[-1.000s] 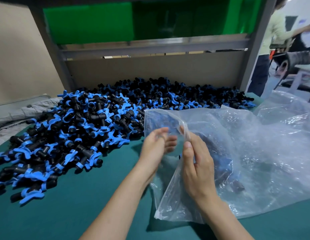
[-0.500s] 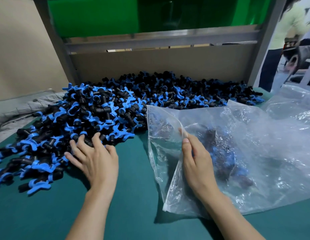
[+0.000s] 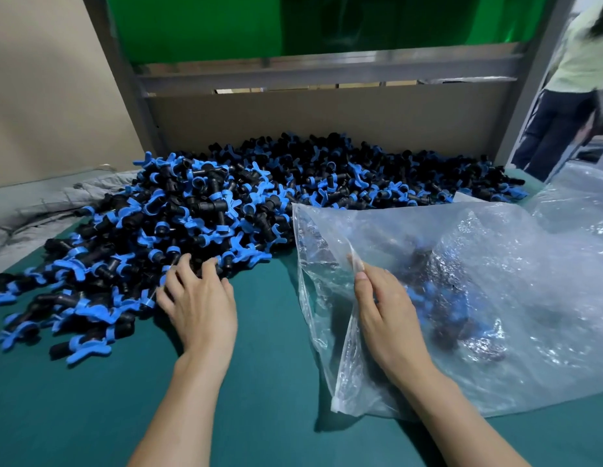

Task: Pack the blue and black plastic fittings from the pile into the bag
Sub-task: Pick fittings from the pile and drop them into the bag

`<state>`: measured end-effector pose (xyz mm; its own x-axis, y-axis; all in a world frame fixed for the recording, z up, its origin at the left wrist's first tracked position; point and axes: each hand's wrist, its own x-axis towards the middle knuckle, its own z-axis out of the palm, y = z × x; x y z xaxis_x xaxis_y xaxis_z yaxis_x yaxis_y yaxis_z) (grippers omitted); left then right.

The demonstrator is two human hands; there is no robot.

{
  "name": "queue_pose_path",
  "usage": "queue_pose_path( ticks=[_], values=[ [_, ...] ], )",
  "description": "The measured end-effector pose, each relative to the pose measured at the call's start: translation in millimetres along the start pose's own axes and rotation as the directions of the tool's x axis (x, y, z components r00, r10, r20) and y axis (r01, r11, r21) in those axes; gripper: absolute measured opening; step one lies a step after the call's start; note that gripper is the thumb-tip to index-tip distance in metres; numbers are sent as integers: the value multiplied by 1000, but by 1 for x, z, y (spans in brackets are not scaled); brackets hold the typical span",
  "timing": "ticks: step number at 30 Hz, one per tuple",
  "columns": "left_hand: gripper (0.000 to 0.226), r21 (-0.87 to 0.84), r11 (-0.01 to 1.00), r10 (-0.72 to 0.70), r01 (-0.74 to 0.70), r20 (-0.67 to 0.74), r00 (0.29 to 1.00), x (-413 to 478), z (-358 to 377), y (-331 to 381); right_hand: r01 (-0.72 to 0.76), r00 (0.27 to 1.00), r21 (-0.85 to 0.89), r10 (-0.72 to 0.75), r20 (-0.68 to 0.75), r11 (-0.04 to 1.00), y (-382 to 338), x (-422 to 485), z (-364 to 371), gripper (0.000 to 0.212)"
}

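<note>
Fittings are lying directly ahead of the left hand — fingers spread, touching them, gripping nothing — while the right hand is pinching the bag by its mouth, centre-right of the frame.

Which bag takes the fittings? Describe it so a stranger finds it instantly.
On the teal table, right of the pile, lies a clear plastic bag. The right hand pinches its open edge. Unlike the crumpled plastic behind it, it holds fittings.

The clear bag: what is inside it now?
A small cluster of blue and black fittings lies inside the bag, near the right hand holding its mouth. Crinkled plastic and glare blur them, so their number cannot be told.
</note>
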<state>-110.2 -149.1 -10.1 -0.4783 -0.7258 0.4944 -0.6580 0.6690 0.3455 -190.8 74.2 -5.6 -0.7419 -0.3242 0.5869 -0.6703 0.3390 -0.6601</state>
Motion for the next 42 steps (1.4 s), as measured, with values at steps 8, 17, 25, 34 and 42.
queue_pose_path(
  ticks=[8,17,25,34,42],
  values=[
    [21,-480,856,26,-192,-331,943,-3,-30,18,-50,999,26,49,22,998,-1,-1,0,23],
    [13,-629,-364,125,687,697,706,-9,-22,47,-47,999,33,47,2,998,1,-1,0,26],
    [38,-455,-442,191,773,794,577,-9,-13,46,-46,999,36,46,-4,998,3,0,1,25],
    [46,-469,-377,186,799,806,562,-14,-13,45,-49,999,59,50,-9,997,0,0,0,20],
    [19,-769,-50,201,638,618,760,-16,-16,48,-78,994,141,88,-64,987,-9,1,-4,26]
  ],
)
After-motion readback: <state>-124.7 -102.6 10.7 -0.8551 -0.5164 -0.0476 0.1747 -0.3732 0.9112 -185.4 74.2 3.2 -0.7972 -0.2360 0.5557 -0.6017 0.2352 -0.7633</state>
